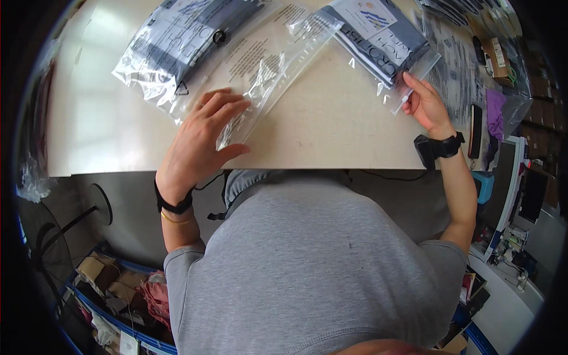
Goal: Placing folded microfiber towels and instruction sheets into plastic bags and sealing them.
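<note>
My left hand (210, 127) lies with its fingers spread on a clear plastic bag (254, 70) that looks flat and has printed lines on it. Beyond it, to the left, is another clear bag (189, 35) with dark folded fabric inside and a small black ring on its front. My right hand (428, 107) pinches the near corner of a zip bag (378, 44), thumb on top. Grey folded fabric and a white label card show through that bag. Both wrists wear black bands.
The pale table (319, 130) ends just before my body. Stacked bagged goods (455, 71) line the right side, near a black oblong object (475, 131), a purple cloth (495, 112) and a small cardboard box (500, 59). A blue-rimmed bin (127, 331) stands below left.
</note>
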